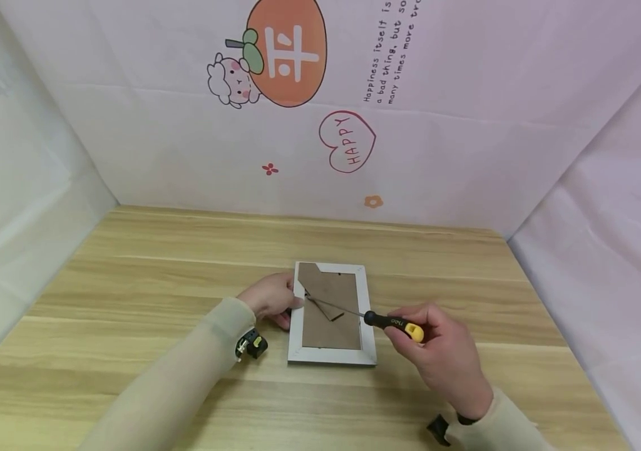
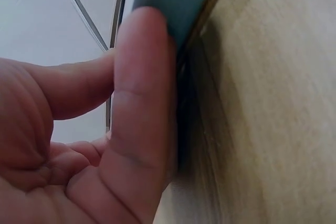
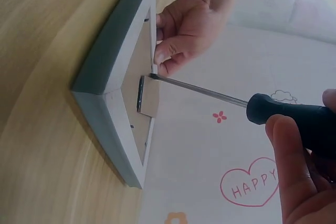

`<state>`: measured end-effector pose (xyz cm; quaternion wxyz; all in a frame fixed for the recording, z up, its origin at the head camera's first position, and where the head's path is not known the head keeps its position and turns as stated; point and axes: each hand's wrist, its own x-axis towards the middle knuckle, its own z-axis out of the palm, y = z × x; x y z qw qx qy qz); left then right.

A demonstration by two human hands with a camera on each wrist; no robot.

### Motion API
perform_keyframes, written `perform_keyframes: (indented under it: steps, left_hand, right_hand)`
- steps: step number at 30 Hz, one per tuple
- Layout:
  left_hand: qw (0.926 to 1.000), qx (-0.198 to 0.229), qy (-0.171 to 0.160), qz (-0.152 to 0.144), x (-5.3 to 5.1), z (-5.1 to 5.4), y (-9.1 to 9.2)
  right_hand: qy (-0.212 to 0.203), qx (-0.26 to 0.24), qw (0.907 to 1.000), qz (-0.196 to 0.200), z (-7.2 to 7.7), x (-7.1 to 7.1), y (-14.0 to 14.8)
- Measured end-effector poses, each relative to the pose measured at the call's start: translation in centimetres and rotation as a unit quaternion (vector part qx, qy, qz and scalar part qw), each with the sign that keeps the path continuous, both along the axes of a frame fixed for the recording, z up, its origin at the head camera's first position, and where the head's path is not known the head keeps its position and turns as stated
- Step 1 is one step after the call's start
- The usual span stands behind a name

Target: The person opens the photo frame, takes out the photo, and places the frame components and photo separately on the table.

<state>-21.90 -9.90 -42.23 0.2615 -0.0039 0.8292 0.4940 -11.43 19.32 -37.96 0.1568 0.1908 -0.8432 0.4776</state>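
A picture frame (image 1: 332,356) lies back side up on the wooden table, with a white rim and a brown backing board (image 1: 328,335). My left hand (image 1: 272,297) holds its left edge, thumb on the rim and fingers along the side. A screwdriver (image 1: 392,323) with a black and yellow handle is gripped in my right hand (image 1: 447,351), to the right of the frame. Its shaft slants across the backing, and the tip meets the inner left rim near my left thumb. Beside the tip, a brown stand flap (image 3: 150,95) juts from the backing in the right wrist view.
The wood-grain table (image 1: 185,250) meets a white printed backdrop (image 1: 185,156) at the back. White cloth walls (image 1: 608,250) stand at both sides. Small dark tabs (image 1: 340,274) dot the frame's inner edge. A black device (image 1: 254,343) is strapped on my left wrist.
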Motion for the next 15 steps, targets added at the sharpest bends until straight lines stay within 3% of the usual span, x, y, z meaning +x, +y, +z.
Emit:
perform_keyframes:
  steps: [6,15]
  left_hand:
    - [0.9993,-0.035,0.003,-0.012,-0.3,0.1,0.0]
    - [0.9987,-0.044,0.002,-0.026,-0.4,0.2,0.0]
  right_hand:
    - [-0.006,0.034,0.9993,-0.012,-0.4,-0.1,0.2]
    - [-0.072,0.092,0.9908,-0.068,-1.7,-0.3,1.4]
